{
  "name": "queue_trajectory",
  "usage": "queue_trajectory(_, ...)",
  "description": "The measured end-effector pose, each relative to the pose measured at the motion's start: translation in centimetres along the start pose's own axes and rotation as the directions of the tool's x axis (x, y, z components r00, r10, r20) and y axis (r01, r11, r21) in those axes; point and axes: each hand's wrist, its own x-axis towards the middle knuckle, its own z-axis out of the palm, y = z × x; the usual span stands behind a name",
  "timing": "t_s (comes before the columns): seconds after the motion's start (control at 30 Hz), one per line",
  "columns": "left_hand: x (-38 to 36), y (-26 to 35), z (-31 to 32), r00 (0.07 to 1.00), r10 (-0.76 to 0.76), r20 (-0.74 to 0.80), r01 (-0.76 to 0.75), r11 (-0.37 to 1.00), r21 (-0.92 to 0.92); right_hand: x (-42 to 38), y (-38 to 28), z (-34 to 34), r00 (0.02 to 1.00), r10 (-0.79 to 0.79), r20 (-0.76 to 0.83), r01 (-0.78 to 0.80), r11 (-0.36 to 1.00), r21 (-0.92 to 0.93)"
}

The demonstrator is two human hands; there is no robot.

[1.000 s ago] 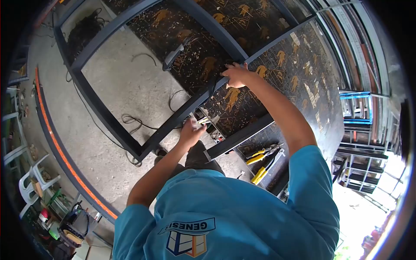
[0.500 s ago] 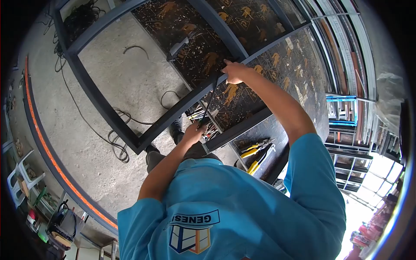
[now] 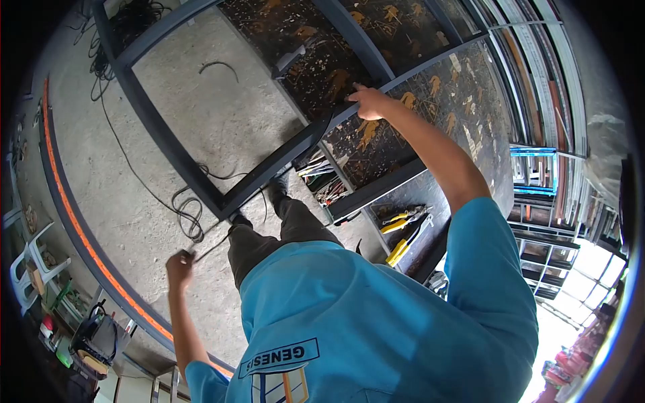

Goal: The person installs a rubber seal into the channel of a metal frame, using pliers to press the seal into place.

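At the lower left, my left hand [image 3: 179, 270] is closed on a thin black flexible strip [image 3: 213, 248] that looks like rubber seal. The strip stretches toward the corner of a dark grey metal frame [image 3: 269, 171]. My right hand [image 3: 369, 104] rests on the frame near a crossbar joint, its fingers over the bar; part of the strip seems to lie along the bar beside it. Whether those fingers pinch the strip is hidden. The frame lies partly on a worn dark worktable [image 3: 366, 134] and partly overhangs the concrete floor.
Yellow-handled snips [image 3: 403, 245] lie on a lower shelf beside a compartment of small tools [image 3: 329, 185]. Loose black strip [image 3: 190, 218] coils on the floor. Metal profiles [image 3: 531, 74] are stacked at the right. A long orange-striped bar [image 3: 87, 248] and plastic chairs [image 3: 40, 258] stand left.
My left hand has moved from beside the frame down and left, drawing the strip outward. My right hand stays at the crossbar joint. The view has shifted slightly.
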Motion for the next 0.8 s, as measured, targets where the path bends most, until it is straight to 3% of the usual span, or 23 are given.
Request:
queue_trajectory(0.03,-0.5,0.7,-2.8,0.990,0.055,-0.126,-0.077,0.981,-0.178,0.3,0.1,0.5,1.000,0.000,-0.008,-0.001,0.999,-0.047)
queue_trajectory(0.07,-1.1,2.7,-5.5,0.956,0.113,-0.270,-0.226,0.872,-0.435,0.2,0.1,0.7,1.000,0.003,-0.021,-0.005,0.995,-0.096)
queue_trajectory(0.1,-2.1,5.9,-8.8,0.945,0.124,-0.303,-0.273,0.812,-0.517,-0.1,-0.3,0.5,0.999,0.009,-0.035,-0.012,0.996,-0.092)
queue_trajectory(0.17,-2.9,10.1,-12.7,0.859,0.285,-0.424,-0.441,0.835,-0.331,-0.6,-0.9,-0.2,0.998,0.067,-0.015,-0.067,0.998,0.008)
queue_trajectory(0.3,-2.5,14.2,-16.2,0.827,0.455,-0.329,-0.537,0.812,-0.228,2.7,0.8,2.4,0.998,-0.042,-0.041,0.036,0.990,-0.136)
queue_trajectory(0.37,-3.2,14.7,-17.4,0.807,0.493,-0.324,-0.564,0.807,-0.176,0.0,-1.8,0.7,0.993,0.117,-0.032,-0.118,0.992,-0.040)
queue_trajectory(0.43,-4.5,13.9,-18.6,0.907,0.420,-0.017,-0.420,0.907,0.031,-1.6,-3.5,0.5,0.989,0.144,-0.028,-0.147,0.983,-0.109)
queue_trajectory(0.47,-3.8,10.8,-17.5,0.941,0.331,0.075,-0.325,0.942,-0.083,-1.7,-4.2,0.1,0.986,0.162,-0.047,-0.168,0.967,-0.194)
queue_trajectory(0.5,-4.0,9.6,-16.9,0.946,0.272,0.178,-0.280,0.960,0.019,-1.5,-4.4,0.1,0.987,0.152,-0.047,-0.159,0.969,-0.187)
queue_trajectory(0.57,-3.3,3.1,-12.7,0.902,0.282,0.326,-0.343,0.928,0.146,-1.2,-3.1,0.9,0.984,0.115,-0.133,-0.123,0.991,-0.056)
queue_trajectory(0.6,-4.2,2.0,-11.3,0.873,0.202,0.444,-0.295,0.944,0.151,-1.3,-3.0,1.2,0.974,0.134,-0.182,-0.136,0.991,0.001)
queue_trajectory(0.63,-4.3,-0.5,-9.2,0.847,0.267,0.459,-0.352,0.930,0.107,-1.4,-2.9,1.3,0.975,0.130,-0.179,-0.131,0.991,0.008)
queue_trajectory(0.7,-5.3,-1.1,-8.3,0.820,0.023,0.573,-0.001,0.999,-0.040,-1.3,-2.6,1.7,0.966,0.120,-0.228,-0.116,0.993,0.030)
queue_trajectory(0.77,-6.3,-0.4,-9.2,0.788,-0.017,0.615,0.089,0.992,-0.086,-1.2,-2.3,2.5,0.963,0.111,-0.244,-0.107,0.994,0.032)
queue_trajectory(0.8,-7.1,1.9,-10.7,0.779,-0.066,0.623,0.088,0.996,-0.005,-1.3,-2.0,2.4,0.954,0.099,-0.283,-0.098,0.995,0.019)
